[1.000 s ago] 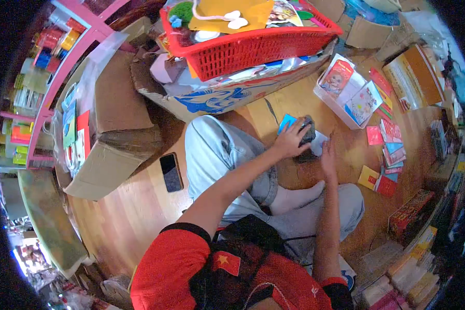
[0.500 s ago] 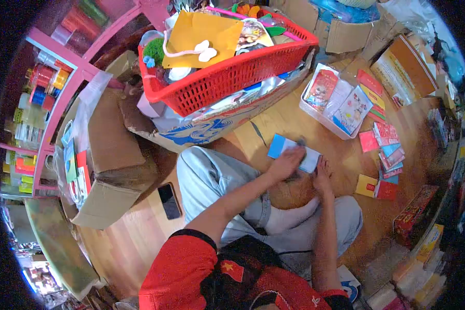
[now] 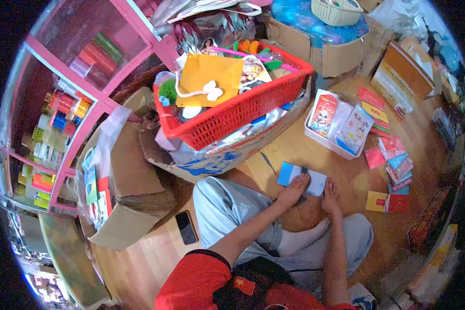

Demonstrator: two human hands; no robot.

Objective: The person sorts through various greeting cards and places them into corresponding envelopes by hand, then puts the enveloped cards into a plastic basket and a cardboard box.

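On the wooden floor before my crossed legs lies an open blue-and-white card (image 3: 315,185). My left hand (image 3: 293,191) presses onto its middle with curled fingers. A small dark thing (image 3: 304,170) shows at those fingertips; I cannot tell what it is. My right hand (image 3: 331,199) rests at the card's right edge, fingers extended. Beyond the card, a white plastic bin (image 3: 331,146) holds several printed cards and packets.
Red and yellow envelopes (image 3: 397,202) and a fanned stack of patterned packets (image 3: 399,163) lie to the right. A red basket (image 3: 237,116) of craft items tops a carton ahead. Left are a phone (image 3: 186,228), an open cardboard box (image 3: 134,206) and pink shelving (image 3: 106,101).
The view has shifted, so the scene sits lower and further right in the picture. My left hand stays on the card's middle, and my right hand remains at its edge.
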